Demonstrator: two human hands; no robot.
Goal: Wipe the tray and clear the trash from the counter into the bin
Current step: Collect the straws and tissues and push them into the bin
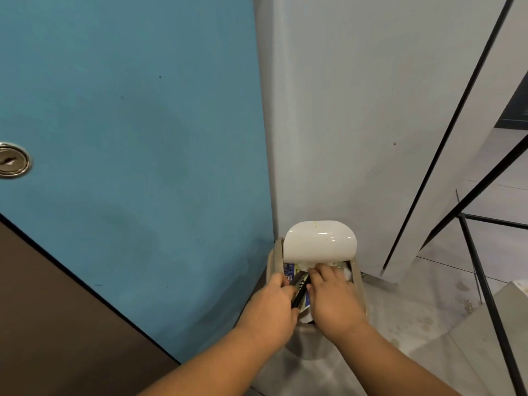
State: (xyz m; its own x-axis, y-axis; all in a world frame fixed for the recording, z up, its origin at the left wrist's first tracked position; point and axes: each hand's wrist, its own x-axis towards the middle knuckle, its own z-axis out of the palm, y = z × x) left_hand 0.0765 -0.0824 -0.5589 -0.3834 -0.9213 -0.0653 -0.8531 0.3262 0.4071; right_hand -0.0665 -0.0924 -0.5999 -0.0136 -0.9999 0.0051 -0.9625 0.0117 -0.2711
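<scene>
Both hands are down in the mouth of the bin (359, 284), its white lid (320, 241) tipped up just beyond the fingertips. The left hand (271, 307) has its fingers curled round a dark strip (300, 292) that slants between the two hands. The right hand (331, 298) lays its fingers (320, 273) forward, fairly straight and close together, on the trash. A blue-and-white wrapper (289, 272) lies just ahead of the left thumb, and crumpled white tissue (307, 265) sits right at the right fingertips.

So I judge the trash to be mostly delivered, with the strip not yet let go and the lid still to shut. Neither tray nor counter is in view, so whether the wiping is done I cannot tell.
</scene>
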